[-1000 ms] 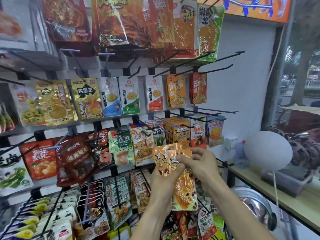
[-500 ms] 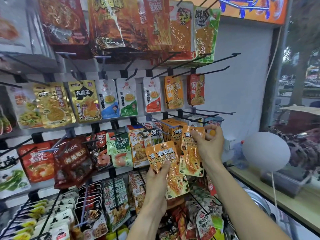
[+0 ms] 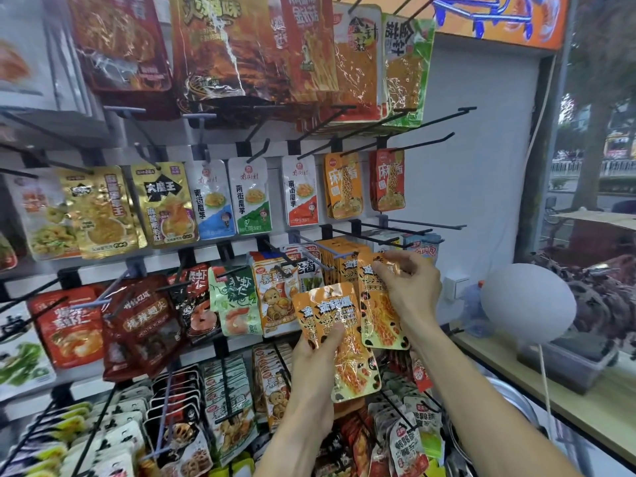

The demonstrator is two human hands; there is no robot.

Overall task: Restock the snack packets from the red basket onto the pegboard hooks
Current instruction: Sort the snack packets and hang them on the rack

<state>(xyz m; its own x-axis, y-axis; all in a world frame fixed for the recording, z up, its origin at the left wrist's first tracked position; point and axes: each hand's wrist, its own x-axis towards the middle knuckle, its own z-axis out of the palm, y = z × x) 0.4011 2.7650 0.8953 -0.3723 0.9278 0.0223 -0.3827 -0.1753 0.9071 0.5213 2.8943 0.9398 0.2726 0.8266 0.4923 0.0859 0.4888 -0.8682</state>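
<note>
- Right hand (image 3: 411, 287) is up at the right end of the pegboard's (image 3: 481, 160) third row, fingertips pinching the top edge of 1 orange packet (image 3: 380, 315).
- That packet hangs upright from the pinch, right in front of the orange stack on the hook (image 3: 339, 256); whether its hole is on the peg, I cannot tell, the fingers cover it.
- Left hand (image 3: 315, 359) sits lower and just left, thumb pressed over the front of a fan of orange packets (image 3: 339, 339), fingers hidden behind them.
- I count at least 2 packets in that fan, maybe 3; the overlap makes the exact number hard to read.
- The held fan and the single packet overlap at their edges, both hands close together.
- The red basket is not in this view.
- 3 bare black hooks (image 3: 423, 127) stick out at the right end of the second row.
- 3 white packets (image 3: 249, 197) hang mid-row above, beside 2 noodle packet stacks (image 3: 344, 187).
- Left edge of the board is blurred; the bottom row is cut off by the frame.
- A pale round lamp (image 3: 526, 302) stands on the wooden counter (image 3: 585, 404) to the right.
</note>
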